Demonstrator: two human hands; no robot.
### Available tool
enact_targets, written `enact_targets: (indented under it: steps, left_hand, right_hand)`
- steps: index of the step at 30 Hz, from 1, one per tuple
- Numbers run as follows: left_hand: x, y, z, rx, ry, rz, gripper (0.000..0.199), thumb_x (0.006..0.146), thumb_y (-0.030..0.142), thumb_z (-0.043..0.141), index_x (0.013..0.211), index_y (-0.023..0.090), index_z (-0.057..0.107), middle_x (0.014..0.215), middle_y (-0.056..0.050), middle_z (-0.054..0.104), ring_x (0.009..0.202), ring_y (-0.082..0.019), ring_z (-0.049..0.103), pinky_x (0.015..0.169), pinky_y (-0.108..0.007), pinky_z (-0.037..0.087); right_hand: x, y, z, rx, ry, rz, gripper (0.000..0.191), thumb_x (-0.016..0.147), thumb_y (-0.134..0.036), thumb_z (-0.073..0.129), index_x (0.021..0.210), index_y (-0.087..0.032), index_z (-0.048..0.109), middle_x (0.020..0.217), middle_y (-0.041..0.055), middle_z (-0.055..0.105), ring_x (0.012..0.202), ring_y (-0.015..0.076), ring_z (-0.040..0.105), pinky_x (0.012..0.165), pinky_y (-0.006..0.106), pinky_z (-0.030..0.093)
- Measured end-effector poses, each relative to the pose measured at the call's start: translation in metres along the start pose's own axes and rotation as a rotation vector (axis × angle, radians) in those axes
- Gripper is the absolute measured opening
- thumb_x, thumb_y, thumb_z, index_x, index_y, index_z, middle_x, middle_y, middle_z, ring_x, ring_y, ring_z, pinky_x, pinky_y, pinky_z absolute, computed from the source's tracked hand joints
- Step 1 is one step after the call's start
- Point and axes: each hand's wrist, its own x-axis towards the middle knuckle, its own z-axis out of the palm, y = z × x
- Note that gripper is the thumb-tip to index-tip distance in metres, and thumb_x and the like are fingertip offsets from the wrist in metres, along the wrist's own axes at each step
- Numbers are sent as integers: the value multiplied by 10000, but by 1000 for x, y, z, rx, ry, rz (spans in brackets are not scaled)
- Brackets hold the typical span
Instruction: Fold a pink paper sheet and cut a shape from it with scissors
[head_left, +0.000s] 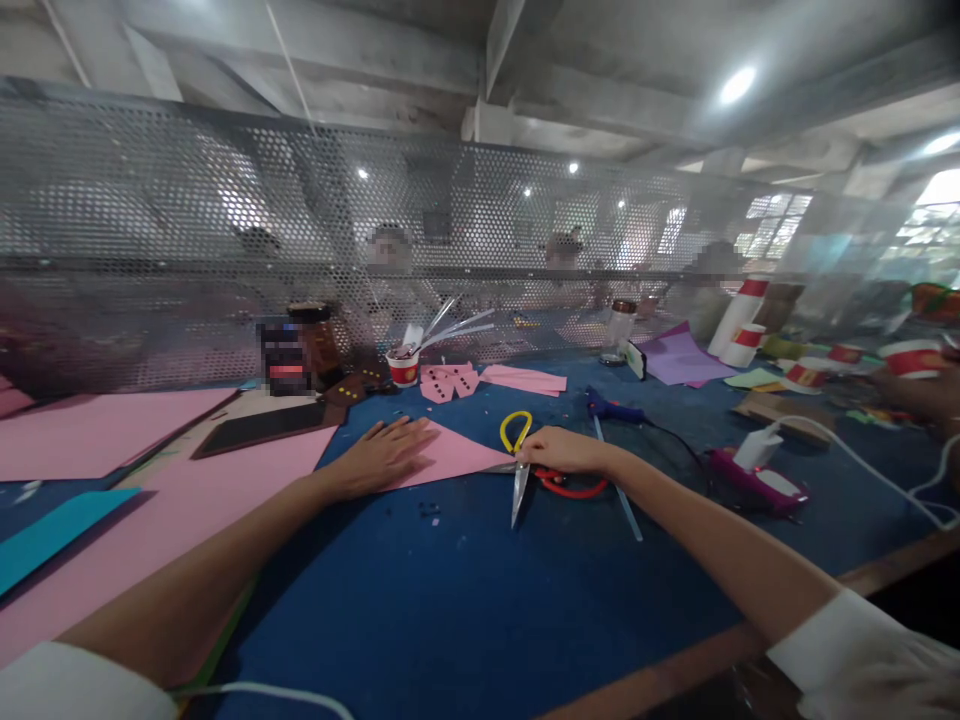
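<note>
My left hand [390, 450] lies flat with its fingers stretched out on a pointed piece of pink paper [455, 453]. Around the middle of a pair of scissors [518, 490], my right hand [566, 452] is closed. The scissors are spread wide, with a yellow loop at the back and a red loop under the hand. One blade points toward me; the other lies leftward at the paper's tip, partly hidden. Behind the hands are a pink cutout with black dots [448, 381] and a folded pink strip [525, 379].
A blue glue gun [615, 408] and a purple power strip [757, 480] with white cables lie right. Large pink sheets [172, 530] and a turquoise sheet [60, 535] cover the left. A paper cup [403, 369] with sticks stands before a perforated screen [420, 200]; people sit behind it.
</note>
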Motion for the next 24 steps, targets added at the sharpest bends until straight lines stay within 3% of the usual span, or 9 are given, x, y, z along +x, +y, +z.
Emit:
enact_targets:
  steps: [9,24]
  left_hand:
    - [2,-9,13,71,63,27,621,950,656,213,1503,374,244,1589,24,216,1457,-282,181,1151,-489,128]
    - [2,-9,12,24,40,6,612,939,669,227,1495,413,235,1591,44,202,1465,-282,147,1153,-511,101]
  right_hand:
    - [9,-10,3,-4,4,20,447,889,-498,434,581,-175,449,529,-28,451,478,81,380,517,237,276]
    - [1,-14,5,7,4,8,401,874,-466,436,593,-181,411,539,-31,440,479,80,374,504,231,268]
